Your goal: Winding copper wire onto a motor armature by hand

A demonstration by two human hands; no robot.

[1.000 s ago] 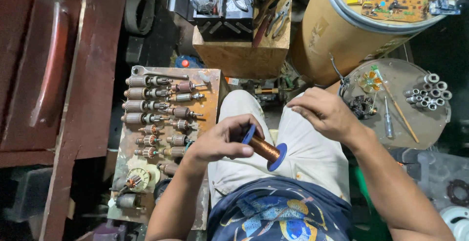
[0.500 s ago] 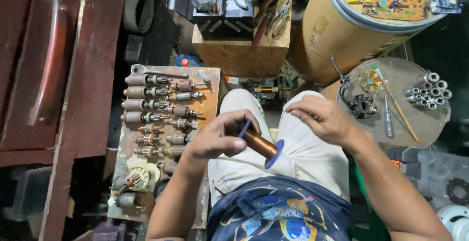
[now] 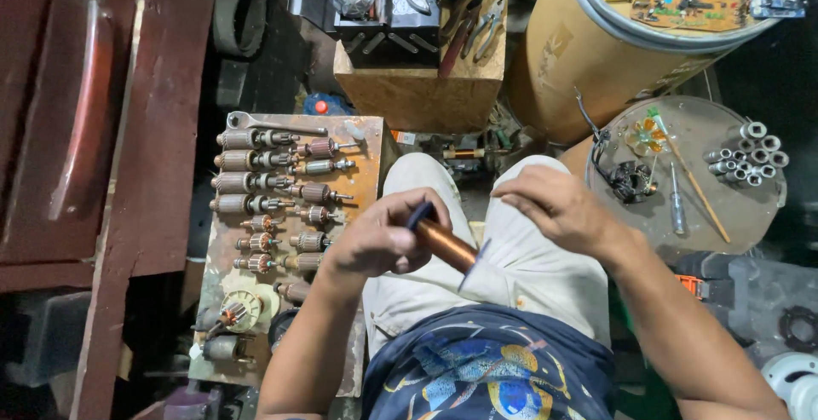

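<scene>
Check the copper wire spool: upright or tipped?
Tipped. The copper wire spool slants across the lap in the left hand, blue flanges at both ends.

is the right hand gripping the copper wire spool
No, the left hand grips the copper wire spool, while the right hand hovers above it with fingers spread.

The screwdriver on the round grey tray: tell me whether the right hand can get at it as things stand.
Probably yes. The right hand holds nothing and hovers just left of the round tray; the screwdriver lies bare on it, beside a thin wooden stick, with nothing between. The left hand holds the copper wire spool.
</scene>
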